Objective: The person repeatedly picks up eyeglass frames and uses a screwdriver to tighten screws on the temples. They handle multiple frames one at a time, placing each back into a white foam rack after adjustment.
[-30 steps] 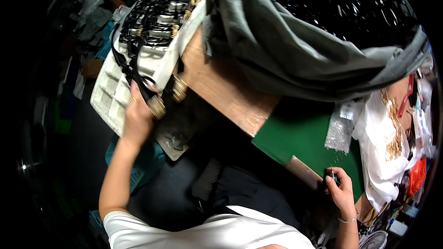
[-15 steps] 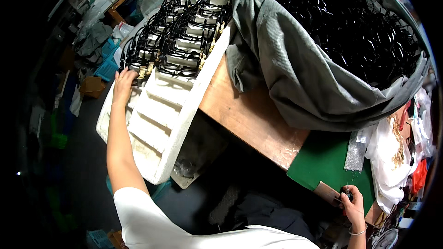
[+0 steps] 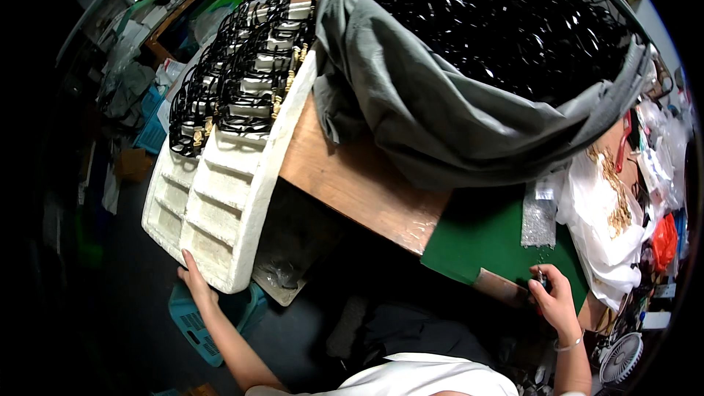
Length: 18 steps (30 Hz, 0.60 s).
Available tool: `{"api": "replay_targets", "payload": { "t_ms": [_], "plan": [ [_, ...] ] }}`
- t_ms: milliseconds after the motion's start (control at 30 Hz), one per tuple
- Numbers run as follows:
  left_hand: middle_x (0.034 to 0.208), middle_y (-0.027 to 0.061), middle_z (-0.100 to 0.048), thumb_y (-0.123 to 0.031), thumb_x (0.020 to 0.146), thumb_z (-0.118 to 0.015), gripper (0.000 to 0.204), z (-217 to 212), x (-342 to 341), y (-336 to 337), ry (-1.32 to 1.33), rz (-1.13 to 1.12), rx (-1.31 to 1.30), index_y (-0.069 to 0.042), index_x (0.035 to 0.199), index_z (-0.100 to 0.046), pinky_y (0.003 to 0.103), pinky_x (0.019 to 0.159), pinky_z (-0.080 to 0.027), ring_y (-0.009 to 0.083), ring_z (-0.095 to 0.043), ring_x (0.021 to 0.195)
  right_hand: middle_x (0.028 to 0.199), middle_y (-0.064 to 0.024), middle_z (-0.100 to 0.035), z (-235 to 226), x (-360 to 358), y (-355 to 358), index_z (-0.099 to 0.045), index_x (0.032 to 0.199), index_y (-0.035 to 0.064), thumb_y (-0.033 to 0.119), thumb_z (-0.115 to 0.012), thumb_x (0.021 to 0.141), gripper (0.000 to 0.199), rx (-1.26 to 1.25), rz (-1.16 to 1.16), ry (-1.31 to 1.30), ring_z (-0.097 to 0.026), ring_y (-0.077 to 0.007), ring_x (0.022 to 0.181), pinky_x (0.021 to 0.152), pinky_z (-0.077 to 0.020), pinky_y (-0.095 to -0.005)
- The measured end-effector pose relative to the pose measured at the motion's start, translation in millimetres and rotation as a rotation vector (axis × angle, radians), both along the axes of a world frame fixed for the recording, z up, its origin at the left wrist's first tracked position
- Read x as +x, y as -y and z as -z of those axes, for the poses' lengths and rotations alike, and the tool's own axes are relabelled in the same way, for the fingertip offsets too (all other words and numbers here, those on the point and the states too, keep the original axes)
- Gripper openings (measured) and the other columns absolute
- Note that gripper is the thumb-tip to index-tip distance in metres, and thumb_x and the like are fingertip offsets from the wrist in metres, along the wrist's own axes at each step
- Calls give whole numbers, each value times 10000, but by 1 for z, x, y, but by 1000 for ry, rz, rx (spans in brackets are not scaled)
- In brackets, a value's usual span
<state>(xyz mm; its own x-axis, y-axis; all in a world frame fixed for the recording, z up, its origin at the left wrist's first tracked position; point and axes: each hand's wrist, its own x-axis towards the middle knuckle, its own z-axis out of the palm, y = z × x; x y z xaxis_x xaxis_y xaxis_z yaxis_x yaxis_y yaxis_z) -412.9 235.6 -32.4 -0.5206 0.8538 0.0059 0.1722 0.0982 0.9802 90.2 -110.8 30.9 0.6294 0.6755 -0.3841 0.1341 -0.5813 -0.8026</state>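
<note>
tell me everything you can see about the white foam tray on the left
The white foam tray is long, with a rough moulded look, split into two columns of shallow slots by ridges. Its far slots hold black looped pieces with gold fittings; the near slots are empty. It lies slanted, one long side against the wooden table edge, its near end overhanging. The left hand touches its near corner from below.

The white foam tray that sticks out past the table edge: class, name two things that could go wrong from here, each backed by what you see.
1. The white foam tray overhangs the wooden table, steadied only by the left hand at its near corner; it might tip.
2. The black pieces crowd its far end and could slide off.
3. The right hand grips a small tool, so seems unready to help.
</note>
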Motion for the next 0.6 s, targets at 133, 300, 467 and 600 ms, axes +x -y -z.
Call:
{"api": "replay_targets", "payload": {
  "t_ms": [133,300,467,600],
  "plan": [
    [1218,188,-417,-312,858,-527,593,-10,47,7,268,208,83,69,1249,-297,349,831,-435,259,-493,1046,791,-75,-546,5,17,9,-547,955,-5,94,-610,762,226,6,-121,64,-529,-119,645,565,-432,-236],
    [1171,194,-456,-242,841,-565,575,3,54,11,145,199,88,92,1229,-304,357,803,-451,260,-523,993,860,-129,-568,2,25,5,-561,964,5,155,-629,748,272,46,-273,114,-549,-232,763,679,-444,-305],
    [1230,241,-383,-231,835,-560,680,-29,62,17,-654,-29,-92,58,1302,-159,392,872,-397,289,-451,1082,859,-109,-566,0,32,19,-554,978,5,177,-613,776,272,136,-318,62,-551,-197,752,659,-445,-286],
    [1232,202,-400,-116,827,-527,554,-91,207,22,-509,395,449,-9,1301,-261,403,909,-378,299,-459,1048,728,13,-529,-5,43,34,-539,994,13,176,-574,824,238,60,-74,-290,-497,-36,559,509,-421,-187]
  ]
}}
